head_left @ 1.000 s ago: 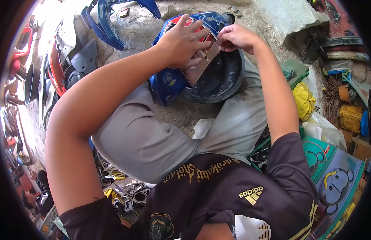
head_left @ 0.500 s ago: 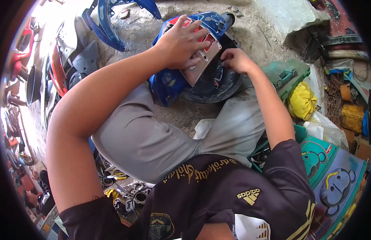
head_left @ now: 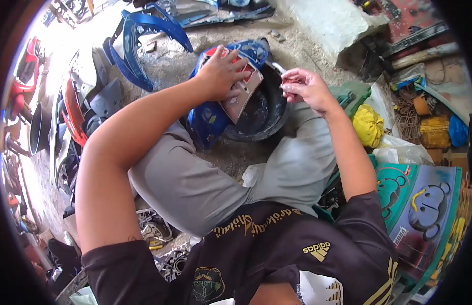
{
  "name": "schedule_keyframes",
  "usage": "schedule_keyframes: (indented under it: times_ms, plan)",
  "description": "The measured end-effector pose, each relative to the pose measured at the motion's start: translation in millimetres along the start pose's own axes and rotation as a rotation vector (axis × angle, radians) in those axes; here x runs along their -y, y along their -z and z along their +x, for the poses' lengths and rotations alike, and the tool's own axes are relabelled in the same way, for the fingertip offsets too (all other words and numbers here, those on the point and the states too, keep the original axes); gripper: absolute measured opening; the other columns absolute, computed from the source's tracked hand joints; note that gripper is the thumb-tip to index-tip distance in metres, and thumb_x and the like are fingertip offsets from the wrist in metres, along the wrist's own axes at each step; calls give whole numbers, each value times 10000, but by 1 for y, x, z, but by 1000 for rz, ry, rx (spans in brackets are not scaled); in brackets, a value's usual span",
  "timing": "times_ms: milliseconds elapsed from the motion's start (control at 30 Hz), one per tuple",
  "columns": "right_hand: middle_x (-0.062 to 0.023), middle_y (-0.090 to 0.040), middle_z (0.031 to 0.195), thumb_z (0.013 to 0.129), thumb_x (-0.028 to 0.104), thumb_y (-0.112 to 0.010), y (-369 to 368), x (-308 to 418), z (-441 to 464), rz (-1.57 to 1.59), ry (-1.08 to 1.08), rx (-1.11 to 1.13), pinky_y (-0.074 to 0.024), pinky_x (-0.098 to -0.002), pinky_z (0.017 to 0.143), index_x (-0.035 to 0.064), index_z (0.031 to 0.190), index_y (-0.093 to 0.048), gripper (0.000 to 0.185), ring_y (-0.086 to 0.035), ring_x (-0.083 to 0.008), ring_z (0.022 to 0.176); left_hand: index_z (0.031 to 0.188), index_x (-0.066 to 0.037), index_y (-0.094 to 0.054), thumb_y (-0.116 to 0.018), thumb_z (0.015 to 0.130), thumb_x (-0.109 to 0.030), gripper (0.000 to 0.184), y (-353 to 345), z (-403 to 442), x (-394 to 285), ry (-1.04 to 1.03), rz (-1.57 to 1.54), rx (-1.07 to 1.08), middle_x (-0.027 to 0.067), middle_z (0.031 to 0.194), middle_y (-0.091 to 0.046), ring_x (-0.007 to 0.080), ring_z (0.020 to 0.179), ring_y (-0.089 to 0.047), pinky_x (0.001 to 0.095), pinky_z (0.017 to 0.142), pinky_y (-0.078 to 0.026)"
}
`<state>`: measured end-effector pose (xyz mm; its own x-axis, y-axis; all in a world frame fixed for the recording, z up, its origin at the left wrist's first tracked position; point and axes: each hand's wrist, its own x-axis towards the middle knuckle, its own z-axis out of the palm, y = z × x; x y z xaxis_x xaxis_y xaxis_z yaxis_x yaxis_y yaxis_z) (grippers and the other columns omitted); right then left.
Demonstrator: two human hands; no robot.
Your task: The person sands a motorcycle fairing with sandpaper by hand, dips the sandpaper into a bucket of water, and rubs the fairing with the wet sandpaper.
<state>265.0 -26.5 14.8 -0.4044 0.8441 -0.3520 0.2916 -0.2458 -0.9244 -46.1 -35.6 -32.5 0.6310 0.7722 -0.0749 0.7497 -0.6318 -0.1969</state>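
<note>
My left hand lies with spread fingers on a red and pale pinkish-grey panel, which sits against a blue plastic fairing piece. Both rest over a black basin between my legs. Raised to the right of the basin, my right hand has its fingers bent together in a pinch. A thin white stick-like thing pokes out from the fingertips; its exact kind is too small to make out.
More blue fairing parts lie on the concrete floor ahead. Grey and orange panels stack up at left. To the right are a pale stone block, a yellow bundle and a green decorated box. Metal parts sit by my left hip.
My right hand has drawn back from the panel's edge, up and outward over the basin's right side, and the white stick now shows. The left hand stays on the panel; the whole view has shifted slightly.
</note>
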Motion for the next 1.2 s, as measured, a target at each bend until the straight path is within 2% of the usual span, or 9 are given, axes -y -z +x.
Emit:
schedule_keyframes:
  times_ms: [133, 300, 400, 433, 533, 567, 700, 833, 1200]
  plan:
    - [-47, -742, 1068, 997, -3, -802, 5, 33, -14, -123, 55, 21, -651, -299, 790, 16, 1294, -752, 302, -746, -129, 891, 1607, -279, -617, -676, 1005, -639, 704, 3, 8, 1, -51, 11, 47, 52, 1764, -466, 380, 1655, -352, 703, 1320, -238]
    - [-93, -772, 1283, 937, -37, -843, 22, 93, -23, -225, 148, 106, -589, -333, 1085, -53, 1419, -702, 502, -720, -163, 1199, 1574, -312, -659, -687, 985, -656, 683, 8, 17, 1, -71, 22, 76, 43, 1722, -525, 334, 1626, -399, 729, 1305, -257]
    - [-87, -759, 1314, 928, -29, -857, 30, 117, -20, -305, 225, 153, -588, -327, 1089, -55, 1421, -698, 519, -708, -156, 1222, 1585, -314, -652, -667, 993, -662, 687, 6, 21, 0, -71, 40, 98, 44, 1729, -518, 336, 1619, -409, 728, 1309, -255]
    - [-82, -781, 1204, 979, 44, -842, 29, 118, -19, -330, 304, 148, -611, -316, 989, -59, 1399, -709, 452, -729, -147, 1072, 1589, -312, -649, -660, 996, -664, 690, 5, 21, -2, -70, 35, 94, 44, 1736, -511, 338, 1624, -405, 728, 1309, -255]
    - [-65, -794, 1027, 1057, 154, -785, 19, 132, -24, -486, 211, 126, -601, -309, 838, -29, 1318, -758, 320, -713, -139, 883, 1604, -307, -636, -642, 1004, -665, 699, 9, 20, -1, -65, 35, 102, 44, 1756, -487, 343, 1639, -389, 727, 1308, -256]
    - [-46, -776, 880, 1103, 247, -734, 19, 121, -18, -588, 275, 104, -561, -306, 739, 3, 1220, -795, 278, -678, -125, 766, 1612, -305, -629, -637, 1007, -665, 703, 10, 19, -2, -61, 36, 111, 44, 1762, -479, 343, 1644, -382, 726, 1307, -257]
    - [-37, -769, 872, 1096, 226, -738, 15, 80, 4, -606, 364, 132, -567, -287, 744, 7, 1116, -784, 226, -696, -98, 790, 1631, -305, -608, -625, 1015, -669, 715, 10, 19, -3, -55, 59, 110, 45, 1775, -461, 350, 1652, -370, 722, 1303, -258]
    - [-55, -783, 962, 1059, 131, -788, 34, 68, 37, -373, 148, 265, -623, -303, 763, 21, 1140, -770, 138, -739, -115, 847, 1631, -318, -603, -624, 1014, -672, 711, 13, 19, -3, -47, 45, 124, 49, 1778, -459, 363, 1648, -373, 721, 1303, -251]
    - [-39, -759, 992, 919, 8, -855, 53, 25, 74, -302, 172, 191, -598, -290, 894, 6, 1133, -793, 223, -718, -134, 926, 1630, -329, -605, -666, 1006, -630, 695, -3, 2, 3, -11, 8, -14, 63, 1788, -450, 379, 1650, -373, 707, 1312, -236]
